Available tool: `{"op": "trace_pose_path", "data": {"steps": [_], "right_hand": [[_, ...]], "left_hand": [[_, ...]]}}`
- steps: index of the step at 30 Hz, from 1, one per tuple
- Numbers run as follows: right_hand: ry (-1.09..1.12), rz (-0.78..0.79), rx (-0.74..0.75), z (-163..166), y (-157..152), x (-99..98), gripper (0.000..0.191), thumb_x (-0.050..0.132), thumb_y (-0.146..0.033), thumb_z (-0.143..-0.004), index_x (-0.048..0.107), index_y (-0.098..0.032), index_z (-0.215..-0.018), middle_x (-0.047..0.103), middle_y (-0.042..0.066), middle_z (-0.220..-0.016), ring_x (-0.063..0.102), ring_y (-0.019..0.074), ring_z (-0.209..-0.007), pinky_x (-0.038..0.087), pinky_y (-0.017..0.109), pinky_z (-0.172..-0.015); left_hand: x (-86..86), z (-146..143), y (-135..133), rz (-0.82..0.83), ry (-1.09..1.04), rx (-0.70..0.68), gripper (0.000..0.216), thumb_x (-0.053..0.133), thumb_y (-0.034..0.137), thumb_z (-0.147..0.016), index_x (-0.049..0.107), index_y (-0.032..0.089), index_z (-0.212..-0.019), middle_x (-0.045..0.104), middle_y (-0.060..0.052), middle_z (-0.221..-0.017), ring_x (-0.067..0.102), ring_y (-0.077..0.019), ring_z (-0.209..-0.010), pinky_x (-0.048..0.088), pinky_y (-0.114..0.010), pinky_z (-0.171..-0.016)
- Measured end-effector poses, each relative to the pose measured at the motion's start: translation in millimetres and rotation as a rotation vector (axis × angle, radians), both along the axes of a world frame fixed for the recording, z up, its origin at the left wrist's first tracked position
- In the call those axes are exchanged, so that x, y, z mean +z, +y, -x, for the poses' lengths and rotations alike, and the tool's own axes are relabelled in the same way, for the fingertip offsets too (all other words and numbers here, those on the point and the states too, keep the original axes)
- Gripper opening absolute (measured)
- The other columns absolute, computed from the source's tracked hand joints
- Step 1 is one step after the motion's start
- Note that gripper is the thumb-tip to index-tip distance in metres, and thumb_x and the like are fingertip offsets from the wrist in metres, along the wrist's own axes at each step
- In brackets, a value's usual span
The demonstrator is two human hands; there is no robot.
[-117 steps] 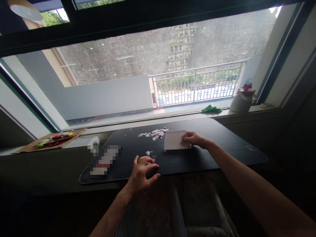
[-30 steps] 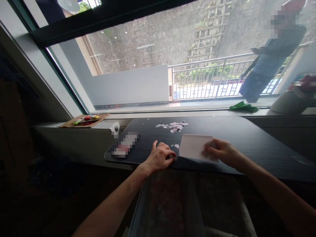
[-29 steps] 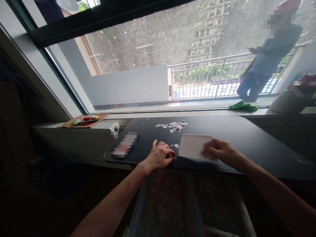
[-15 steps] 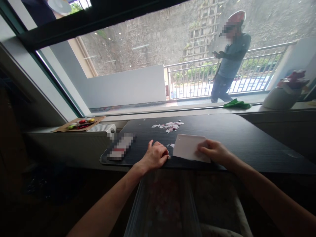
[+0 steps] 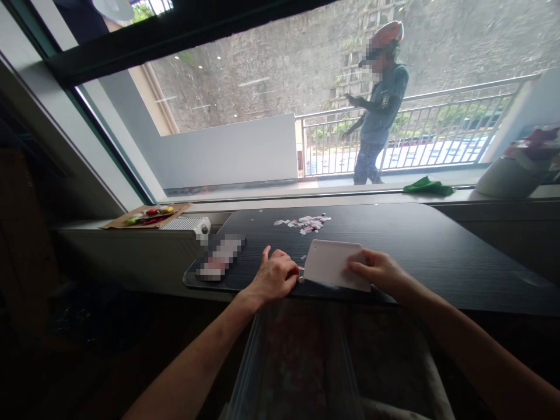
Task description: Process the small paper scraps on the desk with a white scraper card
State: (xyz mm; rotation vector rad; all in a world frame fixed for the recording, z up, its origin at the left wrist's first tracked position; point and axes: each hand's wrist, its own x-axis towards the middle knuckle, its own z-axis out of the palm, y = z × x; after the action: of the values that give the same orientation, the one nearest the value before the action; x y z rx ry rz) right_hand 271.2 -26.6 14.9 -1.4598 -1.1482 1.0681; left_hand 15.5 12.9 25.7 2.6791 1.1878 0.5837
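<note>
Scraper (image 5: 330, 269), a flat white plastic one, sits near the front edge of the bench (image 5: 429, 245), its lower edge on the dark top and its upper edge leaning away from the person. The right hand (image 5: 380, 273) grips it at its right side, fingers spread over the face. The left hand (image 5: 275, 277) rests just beside its left edge, fingers curled down onto the bench; whether it holds anything I cannot tell. A few loose scraps (image 5: 301, 257) lie between the hand and the scraper.

Farther back, well apart from both hands, is a small heap of paper scraps (image 5: 305, 223). To the left lies a flat blurred object (image 5: 219, 258) at the bench's corner. Below the front edge, under the hands, hangs a clear plastic bag (image 5: 297, 361).

The bench is black with a fine wood grain and stands against a wide window. On the sill (image 5: 262, 204) to the left are a white box (image 5: 188, 223) and a cardboard sheet (image 5: 146, 214) with coloured bits on it; to the right, a green cloth (image 5: 427, 186) and a pale pot (image 5: 510, 178). Outside, a person (image 5: 376, 111) in a helmet stands by a metal railing (image 5: 446, 131) before a grey stone wall.
</note>
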Motion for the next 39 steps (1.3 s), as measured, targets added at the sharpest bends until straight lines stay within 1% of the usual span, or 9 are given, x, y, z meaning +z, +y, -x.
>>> {"op": "trace_pose_path", "data": {"steps": [2,6,12,15,18,23,28,33,39], "right_hand": [[0.001,0.003,0.017,1,-1,0.2,0.015,0.074,-0.026,-0.062,0.070,-0.017,-0.074,0.075,0.003,-0.072,0.068,0.0176,-0.064,0.054,0.026,-0.056],[-0.008,-0.003,0.022,5,-1,2.7,0.015,0.074,-0.028,-0.065,0.070,-0.018,-0.074,0.075,0.003,-0.072,0.068,0.0177,-0.063,0.054,0.025,-0.055],[-0.023,0.032,0.099,6,-8,15.8,0.021,0.077,-0.030,-0.057,0.067,-0.018,-0.070,0.073,0.002,-0.067,0.067,0.0176,-0.059,0.053,0.026,-0.051],[-0.023,0.017,0.091,2,-11,15.9,0.026,0.077,-0.034,-0.056,0.066,-0.018,-0.073,0.073,0.003,-0.068,0.067,0.0176,-0.059,0.053,0.026,-0.051],[-0.023,-0.029,0.065,2,-7,10.9,0.028,0.075,-0.037,-0.058,0.066,-0.019,-0.077,0.073,0.004,-0.070,0.067,0.0183,-0.061,0.053,0.026,-0.051],[-0.105,-0.071,0.097,8,2,7.8,0.023,0.075,-0.033,-0.059,0.066,-0.017,-0.074,0.072,0.002,-0.067,0.066,0.0177,-0.059,0.051,0.026,-0.051],[-0.039,-0.102,0.047,-9,1,1.7,0.023,0.072,-0.036,-0.065,0.067,-0.019,-0.080,0.073,0.003,-0.071,0.068,0.0187,-0.063,0.053,0.027,-0.052],[-0.075,-0.045,0.055,-18,1,-8.2,0.023,0.075,-0.038,-0.059,0.067,-0.019,-0.070,0.073,0.003,-0.066,0.068,0.0202,-0.060,0.053,0.029,-0.053],[-0.077,0.001,0.107,4,-3,2.0,0.023,0.075,-0.038,-0.054,0.067,-0.019,-0.065,0.072,0.002,-0.064,0.066,0.0191,-0.061,0.052,0.029,-0.056]], "left_hand": [[1.1,5,0,-0.038,-0.029,0.027,0.011,0.059,0.016,-0.081,0.067,0.022,-0.076,0.069,0.000,-0.084,0.058,-0.0208,-0.098,0.014,-0.061,-0.113],[0.1,19,6,-0.112,-0.092,0.151,0.012,0.057,0.018,-0.082,0.066,0.022,-0.075,0.069,-0.001,-0.084,0.059,-0.0208,-0.097,0.020,-0.058,-0.112],[-14.7,32,13,-0.154,-0.132,0.260,0.013,0.055,0.017,-0.082,0.064,0.021,-0.074,0.069,-0.002,-0.083,0.060,-0.0223,-0.096,0.021,-0.059,-0.111],[-22.3,33,12,-0.175,-0.153,0.287,0.014,0.054,0.017,-0.082,0.064,0.022,-0.075,0.069,-0.002,-0.083,0.059,-0.0227,-0.097,0.022,-0.058,-0.111],[-26.2,34,12,-0.195,-0.169,0.289,0.013,0.053,0.017,-0.082,0.064,0.022,-0.076,0.068,-0.002,-0.085,0.058,-0.0227,-0.098,0.020,-0.058,-0.112],[-27.6,34,11,-0.224,-0.184,0.274,0.013,0.053,0.016,-0.082,0.064,0.022,-0.077,0.067,-0.001,-0.084,0.058,-0.0220,-0.098,0.019,-0.058,-0.112],[-27.8,33,10,-0.253,-0.201,0.267,0.013,0.053,0.014,-0.081,0.063,0.023,-0.079,0.067,-0.001,-0.084,0.058,-0.0220,-0.098,0.018,-0.059,-0.113],[-29.6,32,9,-0.284,-0.193,0.251,0.015,0.053,0.013,-0.081,0.063,0.024,-0.083,0.067,-0.001,-0.085,0.058,-0.0221,-0.099,0.018,-0.059,-0.112],[-29.2,33,8,-0.278,-0.189,0.241,0.015,0.053,0.012,-0.081,0.063,0.023,-0.085,0.067,-0.001,-0.086,0.058,-0.0227,-0.099,0.018,-0.060,-0.112]]}}
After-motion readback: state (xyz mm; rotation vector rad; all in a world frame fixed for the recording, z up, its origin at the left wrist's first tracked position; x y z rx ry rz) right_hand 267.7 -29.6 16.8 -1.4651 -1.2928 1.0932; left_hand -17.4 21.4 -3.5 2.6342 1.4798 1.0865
